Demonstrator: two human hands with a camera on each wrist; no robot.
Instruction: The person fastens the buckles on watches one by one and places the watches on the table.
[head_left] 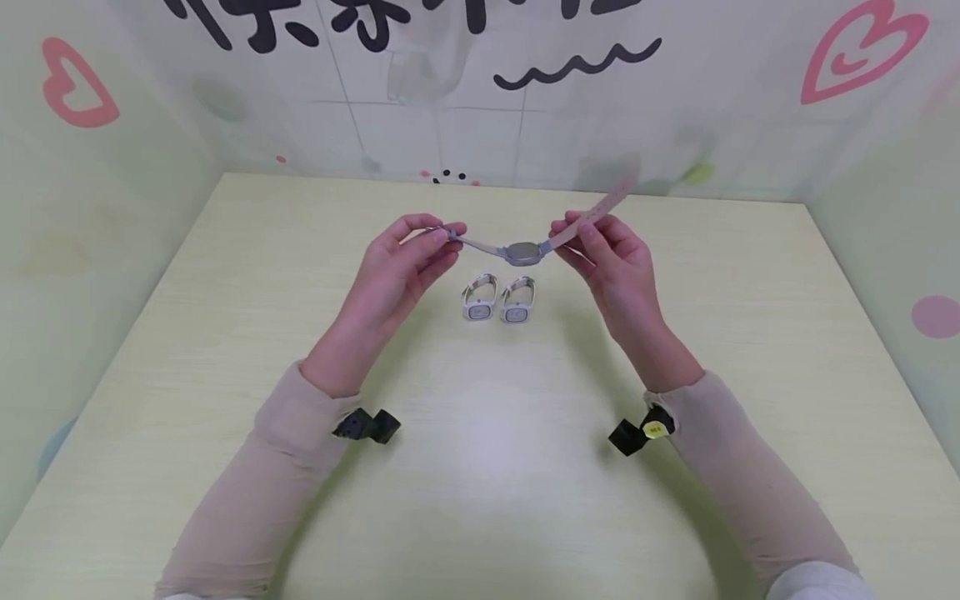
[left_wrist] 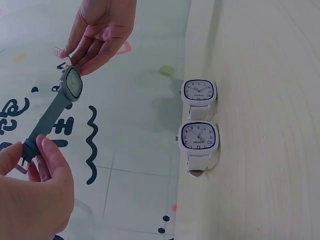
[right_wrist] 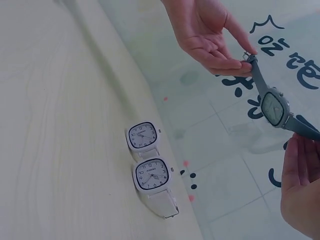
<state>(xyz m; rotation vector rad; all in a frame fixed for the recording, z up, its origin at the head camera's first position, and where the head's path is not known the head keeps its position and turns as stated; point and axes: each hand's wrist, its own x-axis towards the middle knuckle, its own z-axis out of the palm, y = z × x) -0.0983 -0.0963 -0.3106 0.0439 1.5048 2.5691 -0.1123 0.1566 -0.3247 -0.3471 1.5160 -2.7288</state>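
A blue-grey wristwatch (head_left: 522, 254) is held up above the table, its strap stretched out to both sides and its case hanging between the hands. My left hand (head_left: 397, 271) pinches the buckle end of the strap (left_wrist: 47, 120) between thumb and fingers. The other strap half is pinched by my right hand (head_left: 621, 271), and its free end sticks up past the fingers. Below the held watch, two white wristwatches (head_left: 478, 311) (head_left: 515, 313) sit side by side on the table with straps looped behind. Their dials (right_wrist: 151, 174) face up toward the wrist cameras.
The pale wooden table (head_left: 480, 500) is bordered by white walls (head_left: 465, 133) printed with black lettering and pink hearts. Small black cameras (head_left: 367, 425) are strapped at both sleeve cuffs.
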